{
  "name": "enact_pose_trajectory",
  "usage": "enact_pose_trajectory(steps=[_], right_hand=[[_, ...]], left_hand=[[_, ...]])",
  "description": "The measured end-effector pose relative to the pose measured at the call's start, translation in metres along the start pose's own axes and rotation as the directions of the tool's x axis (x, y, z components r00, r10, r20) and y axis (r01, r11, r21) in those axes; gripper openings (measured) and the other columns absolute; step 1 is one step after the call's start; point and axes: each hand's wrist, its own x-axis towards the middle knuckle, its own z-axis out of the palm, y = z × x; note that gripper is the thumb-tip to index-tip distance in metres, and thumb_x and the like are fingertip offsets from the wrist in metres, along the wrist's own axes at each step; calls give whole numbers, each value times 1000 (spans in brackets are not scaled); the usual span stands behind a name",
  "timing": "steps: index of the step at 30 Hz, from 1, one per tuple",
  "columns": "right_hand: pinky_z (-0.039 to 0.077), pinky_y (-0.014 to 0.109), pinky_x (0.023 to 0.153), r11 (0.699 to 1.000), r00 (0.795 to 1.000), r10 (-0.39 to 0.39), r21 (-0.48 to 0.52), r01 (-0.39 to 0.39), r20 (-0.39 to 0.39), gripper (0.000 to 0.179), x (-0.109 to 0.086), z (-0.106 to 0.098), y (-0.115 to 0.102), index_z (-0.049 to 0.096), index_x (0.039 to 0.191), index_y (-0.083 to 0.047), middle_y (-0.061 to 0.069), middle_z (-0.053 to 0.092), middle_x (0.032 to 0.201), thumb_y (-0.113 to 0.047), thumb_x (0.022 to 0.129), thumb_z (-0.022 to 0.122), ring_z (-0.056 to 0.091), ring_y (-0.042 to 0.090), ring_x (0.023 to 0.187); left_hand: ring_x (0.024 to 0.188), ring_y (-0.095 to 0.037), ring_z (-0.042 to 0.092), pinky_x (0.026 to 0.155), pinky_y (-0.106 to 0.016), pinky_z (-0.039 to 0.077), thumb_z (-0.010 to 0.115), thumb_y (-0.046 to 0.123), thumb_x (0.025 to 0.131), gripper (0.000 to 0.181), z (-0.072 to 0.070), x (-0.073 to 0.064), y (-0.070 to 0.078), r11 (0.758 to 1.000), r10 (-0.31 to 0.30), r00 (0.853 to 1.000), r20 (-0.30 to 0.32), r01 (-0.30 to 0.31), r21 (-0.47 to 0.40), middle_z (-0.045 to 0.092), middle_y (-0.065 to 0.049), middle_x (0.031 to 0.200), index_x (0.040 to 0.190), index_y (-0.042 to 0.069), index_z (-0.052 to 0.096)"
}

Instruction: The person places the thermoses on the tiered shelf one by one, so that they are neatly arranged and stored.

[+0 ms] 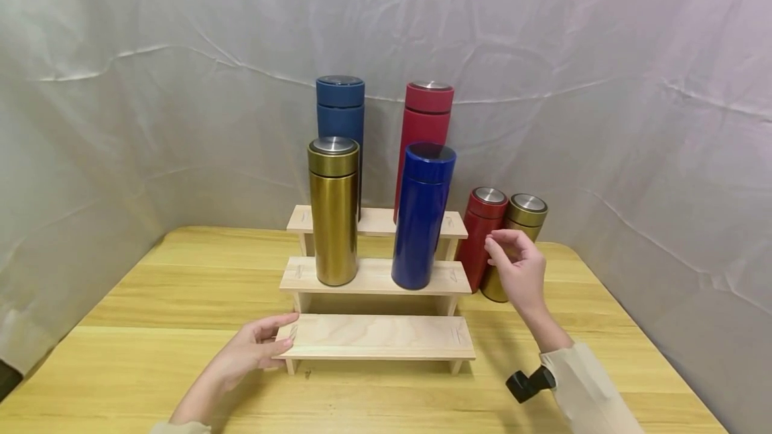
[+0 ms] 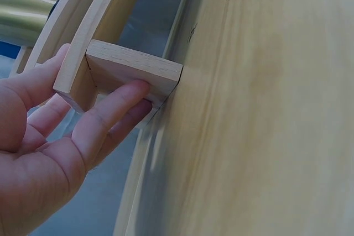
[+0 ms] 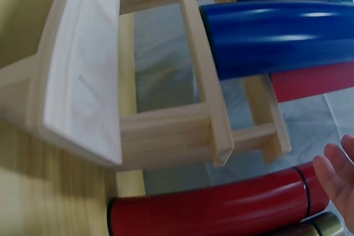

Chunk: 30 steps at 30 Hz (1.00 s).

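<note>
A three-step wooden stand (image 1: pixel 376 338) stands on the table. My left hand (image 1: pixel 248 349) holds the left end of its lowest step; in the left wrist view, fingers touch the side support (image 2: pixel 135 66). My right hand (image 1: pixel 523 266) hovers by the cap of a red thermos bottle (image 1: pixel 476 246), fingers loosely bent around nothing. That bottle and a gold one (image 1: pixel 496 284) stand right of the stand. On the middle step stand a gold bottle (image 1: pixel 335 226) and a glossy blue one (image 1: pixel 422 226). The top step bears a dark blue bottle (image 1: pixel 340 111) and a red one (image 1: pixel 427 127).
The yellow wood-grain table (image 1: pixel 181 300) extends around the stand. Pale grey cloth (image 1: pixel 241 19) hangs behind and on both sides. A black device (image 1: pixel 529 384) is fixed at the right sleeve (image 1: pixel 588 380).
</note>
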Motion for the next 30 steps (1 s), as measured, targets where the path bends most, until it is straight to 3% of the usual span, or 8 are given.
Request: enact_pose_trajectory(steps=[5, 8, 15, 20, 22, 27, 30], right_hand=[[50, 14, 52, 999, 999, -12, -47, 11, -38, 11, -4, -6, -4, 57, 89, 15, 12, 62, 79, 12, 79, 58, 58, 2, 65], [48, 11, 52, 995, 997, -18, -95, 11, -74, 11, -5, -9, -10, 56, 87, 16, 11, 62, 77, 13, 77, 59, 56, 0, 63], [45, 7, 60, 977, 981, -55, -211, 15, -186, 20, -3, -19, -6, 55, 91, 18, 16, 58, 81, 13, 74, 62, 54, 3, 74], [46, 12, 63, 969, 973, -55, -249, -3, -224, 30, -2, -26, 2, 52, 99, 19, 20, 53, 90, 10, 73, 64, 50, 3, 79], [46, 18, 64, 966, 970, -46, -257, -17, -238, 34, -1, -28, 4, 50, 101, 19, 14, 52, 90, 10, 73, 65, 49, 5, 81], [43, 25, 66, 955, 963, -3, -285, -76, -268, 44, 5, -38, 34, 49, 109, 13, -6, 47, 94, 3, 71, 70, 47, 22, 88], [42, 27, 68, 945, 964, 43, -302, -125, -263, 52, 9, -46, 56, 48, 115, 8, -3, 47, 101, -4, 71, 73, 46, 22, 92]], left_hand=[[102, -28, 47, 82, -49, 47, 58, 12, 86, 59, 0, 0, -1, 1000, -1, 1000, 0, 1, -3, 20, -39, 131, 131, -12, 27], [101, -28, 47, 82, -48, 48, 59, 12, 86, 60, 0, 0, -2, 1000, -6, 1000, -5, 6, -8, 20, -39, 131, 131, -12, 28], [103, -29, 47, 82, -48, 48, 58, 12, 87, 59, -1, 1, 0, 1000, -9, 1000, -3, 9, -7, 20, -39, 131, 131, -12, 28], [103, -29, 46, 82, -48, 47, 59, 11, 86, 60, -1, 1, 1, 1000, -5, 1000, -1, 5, -9, 16, -40, 132, 131, -12, 27], [104, -31, 46, 82, -48, 47, 58, 11, 86, 59, -1, 0, 0, 1000, 1, 1000, 1, -1, -4, 15, -40, 132, 131, -12, 27], [106, -35, 44, 82, -48, 47, 58, 11, 87, 59, -1, 0, 0, 1000, 5, 1000, 6, -5, 2, 17, -40, 132, 131, -13, 27], [105, -32, 45, 82, -48, 48, 58, 12, 87, 60, -1, 0, -1, 1000, -2, 1000, 4, 2, -8, 18, -40, 132, 131, -13, 27]])
